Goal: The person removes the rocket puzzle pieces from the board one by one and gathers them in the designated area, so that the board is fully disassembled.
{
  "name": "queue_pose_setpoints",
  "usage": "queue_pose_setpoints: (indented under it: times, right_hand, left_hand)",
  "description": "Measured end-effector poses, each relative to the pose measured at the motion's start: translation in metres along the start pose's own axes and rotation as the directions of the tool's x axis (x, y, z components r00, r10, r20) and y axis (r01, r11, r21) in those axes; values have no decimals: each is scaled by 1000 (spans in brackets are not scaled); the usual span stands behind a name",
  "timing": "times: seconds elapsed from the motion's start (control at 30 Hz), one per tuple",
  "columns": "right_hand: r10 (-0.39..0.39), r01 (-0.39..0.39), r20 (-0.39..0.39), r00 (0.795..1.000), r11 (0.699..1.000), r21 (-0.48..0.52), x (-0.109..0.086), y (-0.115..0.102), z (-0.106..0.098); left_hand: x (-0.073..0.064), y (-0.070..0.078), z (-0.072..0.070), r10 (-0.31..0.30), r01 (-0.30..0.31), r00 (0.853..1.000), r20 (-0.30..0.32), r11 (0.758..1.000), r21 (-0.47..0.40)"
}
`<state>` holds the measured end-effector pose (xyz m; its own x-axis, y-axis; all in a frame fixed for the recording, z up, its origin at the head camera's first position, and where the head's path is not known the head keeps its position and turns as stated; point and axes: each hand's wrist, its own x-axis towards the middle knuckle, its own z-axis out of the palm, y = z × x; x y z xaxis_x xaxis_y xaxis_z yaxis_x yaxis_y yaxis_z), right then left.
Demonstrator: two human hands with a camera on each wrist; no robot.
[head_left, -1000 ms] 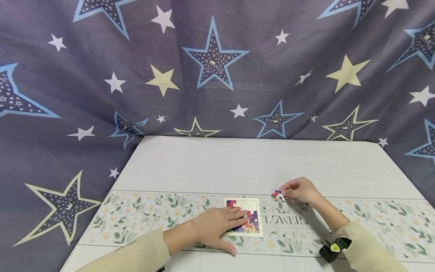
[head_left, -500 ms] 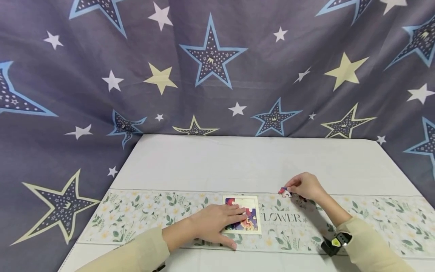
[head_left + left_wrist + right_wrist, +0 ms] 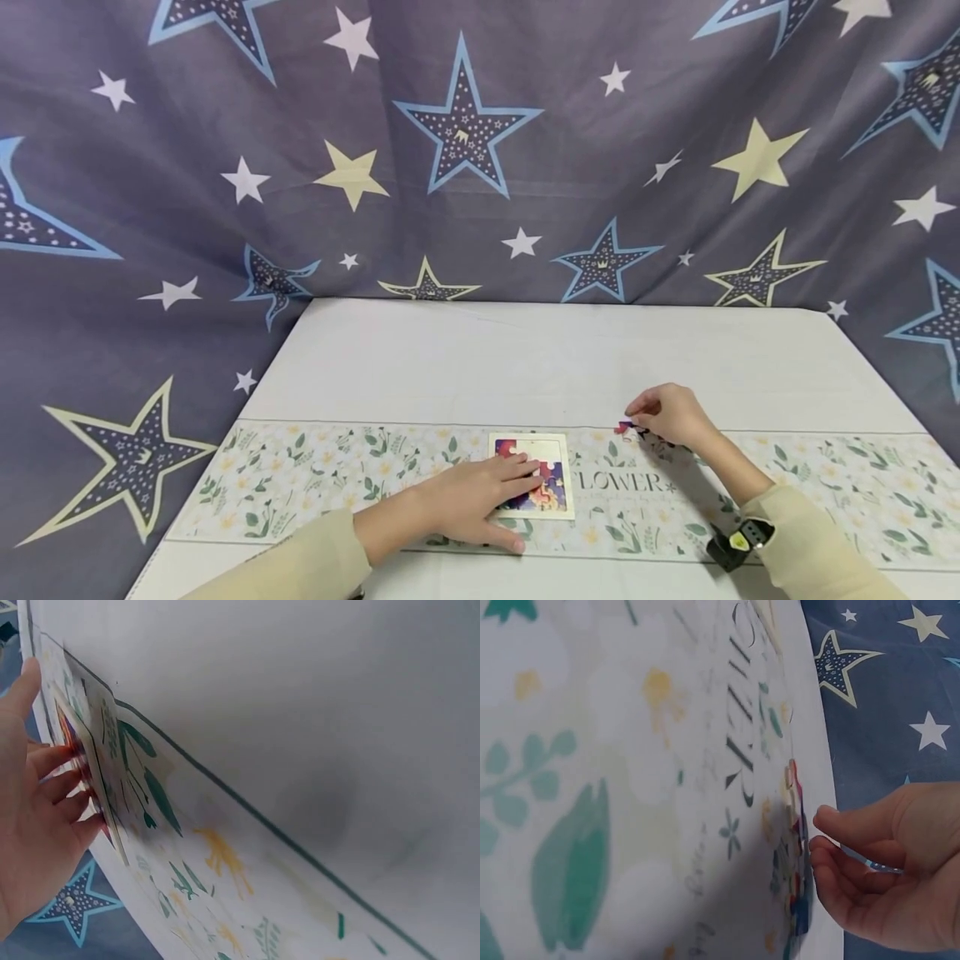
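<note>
My left hand (image 3: 472,496) lies with fingers spread over a small square puzzle board (image 3: 525,513) with a cream frame. Red and purple pieces fill part of it, and a pale bare patch shows at its upper right. My right hand (image 3: 672,414) is low over the table at the right, thumb and fingertips close together. Right beneath those fingertips is a red, white and purple puzzle piece (image 3: 625,430). In the right wrist view, several puzzle pieces (image 3: 799,847) show edge-on beside the fingertips, and nothing shows in the gap between thumb and forefinger.
The white table (image 3: 450,358) carries a floral printed band (image 3: 330,475) with lettering. A starry dark curtain (image 3: 570,167) hangs behind it and at the sides. A black watch-like device (image 3: 738,542) sits at my right wrist.
My right hand has moved the puzzle piece slightly rightward, then lowered it toward the table, its fingertips now above it. My left hand stays on the board.
</note>
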<state>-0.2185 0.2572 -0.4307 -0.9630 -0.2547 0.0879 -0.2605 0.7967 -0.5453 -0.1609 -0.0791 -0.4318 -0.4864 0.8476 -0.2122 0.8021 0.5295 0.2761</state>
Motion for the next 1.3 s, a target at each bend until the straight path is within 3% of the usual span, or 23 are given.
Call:
queue_pose_setpoints:
  times: [0.17,0.33,0.53,0.93,1.3]
  right_hand:
    - [-54,55,-41,998,998,12,2,-8,0]
    - [-30,29,14,999,998,47,6,-29,6]
    - [-89,83,61,994,992,98,15,-52,24]
    - [-214,171,196,957,962,212,30,-93,57]
    - [-244,190,285,927,960,203,35,-121,75]
  left_hand:
    - [-2,-2,-2,-6,7,1000,20,999,-52]
    - [-5,-3,-1,5,-2,1000,29,995,-102]
    - [-9,-5,3,8,-8,1000,-6,996,-90]
    - [-26,-5,4,19,-22,999,-44,996,-84]
    - [-31,-9,5,29,-31,999,-29,996,-79]
